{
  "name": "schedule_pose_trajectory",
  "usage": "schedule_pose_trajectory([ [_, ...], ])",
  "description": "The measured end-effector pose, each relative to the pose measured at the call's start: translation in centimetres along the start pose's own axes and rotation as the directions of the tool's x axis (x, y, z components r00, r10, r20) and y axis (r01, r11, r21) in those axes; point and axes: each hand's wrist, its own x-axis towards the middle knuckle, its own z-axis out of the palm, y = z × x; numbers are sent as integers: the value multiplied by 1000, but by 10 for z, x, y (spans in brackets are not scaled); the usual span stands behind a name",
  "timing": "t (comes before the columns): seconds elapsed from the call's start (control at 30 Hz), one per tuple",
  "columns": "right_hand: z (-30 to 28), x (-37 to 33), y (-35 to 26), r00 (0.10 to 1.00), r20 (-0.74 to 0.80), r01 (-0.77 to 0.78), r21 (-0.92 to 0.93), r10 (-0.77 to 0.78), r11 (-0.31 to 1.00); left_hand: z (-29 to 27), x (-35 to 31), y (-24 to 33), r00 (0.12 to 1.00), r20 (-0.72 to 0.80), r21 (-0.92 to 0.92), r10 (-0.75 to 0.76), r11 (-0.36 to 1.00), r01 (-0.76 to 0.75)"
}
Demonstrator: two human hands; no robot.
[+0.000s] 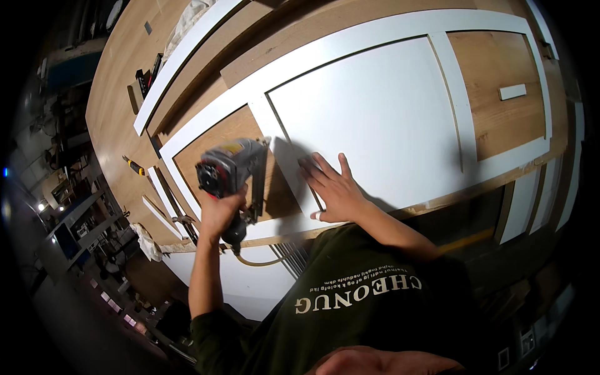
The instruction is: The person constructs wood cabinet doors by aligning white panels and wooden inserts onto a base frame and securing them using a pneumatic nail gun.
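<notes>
My left hand (pixel 220 211) is wrapped round the handle of a grey and black pneumatic nail gun (pixel 232 159). The gun stands over the left part of a white frame (pixel 275 134), its nose by the upright strip between a wood-coloured panel (pixel 222 134) and a large white panel (pixel 369 112). Where the nose touches, if it does, I cannot tell. Flat on the white panel's lower left edge lies my right hand (pixel 337 190), fingers spread, holding nothing. Something white is round its thumb tip. A yellowish air hose (pixel 259 264) hangs from the gun.
Left of the frame, a yellow and black utility knife (pixel 133 165), narrow white strips (pixel 164 215) and a hammer (pixel 185 220) lie on the wooden tabletop (pixel 115 94). A small white block (pixel 512 92) rests on the right wood panel. Long boards (pixel 194 62) lie behind.
</notes>
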Motion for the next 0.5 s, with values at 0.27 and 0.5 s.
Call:
schedule_pose_trajectory([
  [0.27,-5,-3,-3,1000,-24,15,-78,-16,997,33,-35,-15,998,58,8,11,1000,-11],
  [0.5,-1,-6,-1,999,-30,31,-118,-34,993,38,-38,-15,998,69,20,13,1000,-14],
])
